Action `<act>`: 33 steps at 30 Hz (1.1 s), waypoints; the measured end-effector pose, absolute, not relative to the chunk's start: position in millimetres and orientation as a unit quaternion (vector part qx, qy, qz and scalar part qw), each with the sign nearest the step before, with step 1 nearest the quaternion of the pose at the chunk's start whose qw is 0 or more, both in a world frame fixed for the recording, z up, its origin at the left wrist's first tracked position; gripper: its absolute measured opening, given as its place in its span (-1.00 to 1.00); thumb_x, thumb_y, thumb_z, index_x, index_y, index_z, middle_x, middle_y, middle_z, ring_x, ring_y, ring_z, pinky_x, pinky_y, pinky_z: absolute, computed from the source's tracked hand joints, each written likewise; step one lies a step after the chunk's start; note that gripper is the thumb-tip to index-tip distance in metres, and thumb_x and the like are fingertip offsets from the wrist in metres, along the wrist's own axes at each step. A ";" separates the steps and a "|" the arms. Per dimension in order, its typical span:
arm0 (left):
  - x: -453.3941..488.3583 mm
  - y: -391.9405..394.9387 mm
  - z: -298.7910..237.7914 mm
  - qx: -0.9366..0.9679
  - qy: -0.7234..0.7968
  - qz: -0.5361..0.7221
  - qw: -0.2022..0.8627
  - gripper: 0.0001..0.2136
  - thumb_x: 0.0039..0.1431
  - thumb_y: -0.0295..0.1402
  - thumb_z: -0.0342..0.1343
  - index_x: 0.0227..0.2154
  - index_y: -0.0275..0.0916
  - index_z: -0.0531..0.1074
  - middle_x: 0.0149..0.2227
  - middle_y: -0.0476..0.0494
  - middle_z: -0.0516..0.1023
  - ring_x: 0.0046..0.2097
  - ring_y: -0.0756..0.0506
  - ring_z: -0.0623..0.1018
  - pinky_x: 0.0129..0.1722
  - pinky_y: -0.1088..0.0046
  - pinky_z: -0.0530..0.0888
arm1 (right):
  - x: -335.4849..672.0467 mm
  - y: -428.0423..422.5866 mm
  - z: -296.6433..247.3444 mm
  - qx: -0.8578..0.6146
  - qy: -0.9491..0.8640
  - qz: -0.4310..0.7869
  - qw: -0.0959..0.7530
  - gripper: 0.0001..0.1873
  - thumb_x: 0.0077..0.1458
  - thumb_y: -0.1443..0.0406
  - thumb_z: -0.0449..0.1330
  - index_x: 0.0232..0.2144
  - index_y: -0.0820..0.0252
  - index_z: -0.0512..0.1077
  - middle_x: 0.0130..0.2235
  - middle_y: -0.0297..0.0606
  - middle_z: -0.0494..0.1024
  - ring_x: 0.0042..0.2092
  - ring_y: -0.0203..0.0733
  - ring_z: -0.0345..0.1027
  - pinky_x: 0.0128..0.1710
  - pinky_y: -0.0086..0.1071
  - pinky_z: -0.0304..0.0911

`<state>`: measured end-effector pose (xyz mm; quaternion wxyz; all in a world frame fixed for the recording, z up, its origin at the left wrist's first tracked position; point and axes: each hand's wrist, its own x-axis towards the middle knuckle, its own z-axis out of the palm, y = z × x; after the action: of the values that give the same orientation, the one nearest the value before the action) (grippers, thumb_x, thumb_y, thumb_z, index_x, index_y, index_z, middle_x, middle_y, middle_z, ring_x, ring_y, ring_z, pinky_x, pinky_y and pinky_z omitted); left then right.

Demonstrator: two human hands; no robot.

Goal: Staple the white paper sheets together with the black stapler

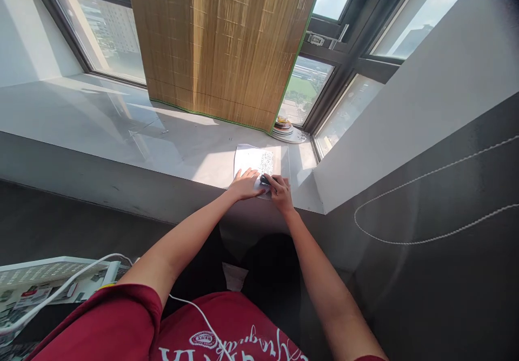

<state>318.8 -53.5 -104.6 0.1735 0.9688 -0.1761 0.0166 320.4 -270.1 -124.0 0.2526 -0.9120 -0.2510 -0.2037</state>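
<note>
A white sheet of paper lies on the windowsill near its front edge, with dense dark writing down its right side. My left hand rests flat on the lower part of the sheet, fingers spread, its thumb side toward the right hand. Just beside it, my right hand is closed around a small black object, whose end points left over the paper. Its exact kind cannot be made out, since the fingers cover much of it. The bottom of the sheet is partly hidden under both hands.
A bamboo blind hangs down to the sill. Stacked plates stand in the window corner. A beaded cord loops at right. At lower left are a white basket and a white cable.
</note>
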 end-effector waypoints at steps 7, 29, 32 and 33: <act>316.6 -52.2 -99.7 0.971 -0.171 0.009 0.165 -0.27 0.41 0.19 0.05 0.51 -0.04 0.27 0.59 -0.20 0.18 0.62 -0.38 0.06 0.58 -0.14 -0.03 | 317.1 -262.3 -124.8 -0.909 -0.223 -0.223 0.272 -0.43 0.38 0.37 0.06 0.29 -0.15 0.58 0.10 -0.19 0.59 0.12 0.05 0.32 0.20 -0.10 0.32; 319.4 -50.5 -105.6 0.968 -0.183 0.022 0.173 -0.24 0.40 0.21 0.01 0.50 -0.11 0.28 0.58 -0.23 0.20 0.61 -0.39 0.09 0.58 -0.18 -0.04 | 320.8 -264.6 -126.3 -0.915 -0.233 -0.209 0.253 -0.45 0.45 0.35 0.06 0.31 -0.23 0.55 0.15 -0.24 0.59 0.12 0.04 0.30 0.19 -0.10 0.28; 319.6 -50.2 -105.8 0.970 -0.180 0.023 0.164 -0.25 0.40 0.22 0.02 0.50 -0.07 0.28 0.58 -0.19 0.20 0.61 -0.39 0.08 0.58 -0.15 -0.01 | 321.1 -264.5 -127.5 -0.922 -0.228 -0.205 0.236 -0.44 0.45 0.35 0.06 0.32 -0.26 0.54 0.16 -0.25 0.58 0.14 0.05 0.29 0.14 -0.12 0.27; 319.7 -50.1 -105.9 0.970 -0.180 0.023 0.163 -0.25 0.40 0.22 0.03 0.50 -0.06 0.28 0.58 -0.19 0.20 0.61 -0.39 0.09 0.58 -0.15 -0.01 | 321.2 -264.5 -127.9 -0.924 -0.226 -0.204 0.231 -0.43 0.45 0.36 0.06 0.33 -0.26 0.53 0.16 -0.25 0.58 0.14 0.05 0.29 0.12 -0.13 0.27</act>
<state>319.7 -50.1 -105.9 0.1626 0.9699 -0.1796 0.0234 321.2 -264.5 -127.9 0.2305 -0.9242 -0.2261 -0.2040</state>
